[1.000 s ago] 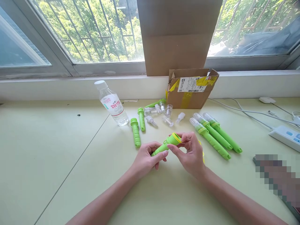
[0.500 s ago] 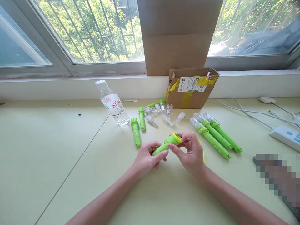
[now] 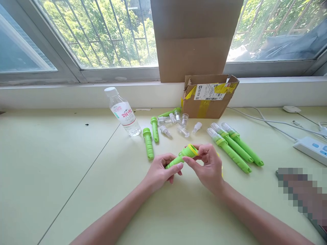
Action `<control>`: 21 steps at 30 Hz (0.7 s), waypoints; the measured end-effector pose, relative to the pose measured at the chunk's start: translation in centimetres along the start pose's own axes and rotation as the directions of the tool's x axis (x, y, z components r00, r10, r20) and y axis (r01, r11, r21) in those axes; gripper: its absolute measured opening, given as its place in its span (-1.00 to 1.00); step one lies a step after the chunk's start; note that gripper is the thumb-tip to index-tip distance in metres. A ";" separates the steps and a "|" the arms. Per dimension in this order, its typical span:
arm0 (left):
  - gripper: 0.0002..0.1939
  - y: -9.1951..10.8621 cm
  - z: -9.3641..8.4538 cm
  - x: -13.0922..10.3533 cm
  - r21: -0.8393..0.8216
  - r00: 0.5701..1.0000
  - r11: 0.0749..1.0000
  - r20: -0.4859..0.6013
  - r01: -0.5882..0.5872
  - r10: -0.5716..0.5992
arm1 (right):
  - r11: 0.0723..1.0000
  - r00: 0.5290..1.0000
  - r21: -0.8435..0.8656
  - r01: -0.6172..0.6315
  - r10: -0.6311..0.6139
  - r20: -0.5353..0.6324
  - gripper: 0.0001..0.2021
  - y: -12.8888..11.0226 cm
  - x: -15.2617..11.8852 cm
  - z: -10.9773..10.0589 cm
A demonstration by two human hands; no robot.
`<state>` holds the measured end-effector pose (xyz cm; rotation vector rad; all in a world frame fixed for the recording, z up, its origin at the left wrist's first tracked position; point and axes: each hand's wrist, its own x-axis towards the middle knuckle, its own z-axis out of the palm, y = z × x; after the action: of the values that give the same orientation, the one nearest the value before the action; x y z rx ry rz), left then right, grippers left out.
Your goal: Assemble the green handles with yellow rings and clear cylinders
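My left hand is wrapped round a green threaded plastic handle, which tilts with its wide open end up to the right. A yellow ring sits around that end. My right hand pinches the ring's edge between thumb and fingers. Partly hidden behind my right hand, something yellow lies on the table. Two green handles stand out to the left, beyond my left hand. To the right lie three green handles with clear ribbed caps.
Clear caps and white-tipped pieces lie loosely beyond my hands, with another green handle behind them. A water bottle stands at the left. A cardboard box is against the wall. Cables, a power strip and a blurred-out phone-like object are at the right.
Both hands keep nearly the same grip and position on the handle and ring. The view has shifted very slightly; nothing else visibly differs.
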<state>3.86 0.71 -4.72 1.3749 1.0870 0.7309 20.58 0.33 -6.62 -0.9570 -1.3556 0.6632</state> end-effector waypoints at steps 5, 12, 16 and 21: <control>-0.66 0.0 -0.1 0.0 -0.011 0.999 1.000 0.032 0.005 -0.005 | 0.999 1.000 0.032 -0.018 0.018 0.005 -0.64 0.1 -0.1 0.1; -0.63 -0.2 -0.2 0.1 -0.030 0.998 1.000 0.059 0.005 -0.003 | 0.998 0.998 0.054 -0.028 0.025 0.057 -0.65 0.2 -0.1 0.0; -0.61 -0.2 -0.2 0.1 -0.011 0.997 1.000 0.070 -0.010 0.011 | 0.995 0.993 0.060 -0.080 0.074 0.094 -0.63 0.2 -0.1 0.0; -0.62 0.1 0.2 0.1 0.014 1.000 1.000 0.019 -0.020 0.020 | 0.998 0.997 0.022 -0.067 0.066 0.049 -0.64 0.3 -0.2 0.1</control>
<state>4.06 0.70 -4.68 1.4041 1.0670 0.7245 20.48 0.33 -6.94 -0.9757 -1.3606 0.7557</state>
